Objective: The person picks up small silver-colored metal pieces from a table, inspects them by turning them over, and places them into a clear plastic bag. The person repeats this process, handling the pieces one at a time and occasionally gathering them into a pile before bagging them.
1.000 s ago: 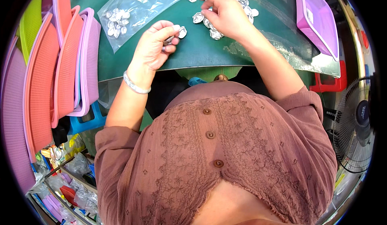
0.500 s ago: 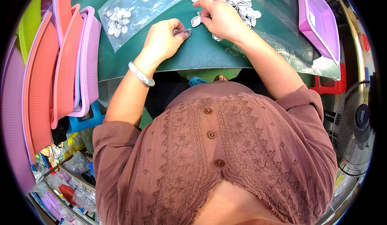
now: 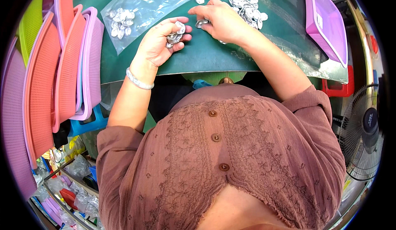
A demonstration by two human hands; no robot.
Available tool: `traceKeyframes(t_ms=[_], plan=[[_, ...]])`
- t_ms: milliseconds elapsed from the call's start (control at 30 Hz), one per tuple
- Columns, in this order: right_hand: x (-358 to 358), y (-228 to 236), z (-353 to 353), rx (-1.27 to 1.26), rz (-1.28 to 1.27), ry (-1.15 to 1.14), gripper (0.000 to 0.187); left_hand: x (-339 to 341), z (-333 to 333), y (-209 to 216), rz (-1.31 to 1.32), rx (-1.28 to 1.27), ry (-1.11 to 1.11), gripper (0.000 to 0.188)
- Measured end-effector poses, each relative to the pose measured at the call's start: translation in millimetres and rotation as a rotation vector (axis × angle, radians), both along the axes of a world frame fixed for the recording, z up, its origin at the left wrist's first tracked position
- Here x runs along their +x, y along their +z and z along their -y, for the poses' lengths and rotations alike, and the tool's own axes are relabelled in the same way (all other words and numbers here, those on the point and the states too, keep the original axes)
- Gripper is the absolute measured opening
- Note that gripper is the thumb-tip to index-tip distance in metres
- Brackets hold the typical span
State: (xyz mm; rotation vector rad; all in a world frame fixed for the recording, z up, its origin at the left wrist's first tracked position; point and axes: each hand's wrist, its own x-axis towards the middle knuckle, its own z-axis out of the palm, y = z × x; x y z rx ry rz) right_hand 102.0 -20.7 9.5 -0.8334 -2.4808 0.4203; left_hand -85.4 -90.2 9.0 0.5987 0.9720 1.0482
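Several shiny silver oval pieces (image 3: 175,37) lie in my left hand (image 3: 159,43), its palm turned up and the fingers curled round them. To the right, my right hand (image 3: 222,23) reaches over the table with thumb and fingers closing on one silver oval piece (image 3: 201,23). Just beyond that hand is a loose pile of the same silver pieces (image 3: 248,10), and a few single ones (image 3: 200,0) lie to its left. A clear plastic bag (image 3: 152,9) is spread flat beyond my left hand, with a cluster of silver pieces (image 3: 121,23) at its left end.
The green tabletop (image 3: 198,58) curves along my front. A purple basket (image 3: 330,23) stands at its right edge. Stacked pink, orange and purple baskets (image 3: 66,73) crowd the left side. A fan (image 3: 365,127) stands at the right, and bins of bagged items (image 3: 78,184) sit low at left.
My left hand has turned palm up and drawn slightly left, exposing the silver pieces in it. My right hand has shifted slightly left and lowered its fingers onto a silver piece.
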Motion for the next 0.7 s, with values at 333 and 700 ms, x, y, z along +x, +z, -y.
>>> traceKeyframes(t_ms=[333,700], plan=[[-6,24,-3,-0.768,-0.5,0.19,0.032,15,-4,-1,0.291,-0.1,0.058,0.03],[12,-4,-34,0.03,0.007,-0.02,0.035,15,-3,-7,0.287,-0.031,0.08,0.018]])
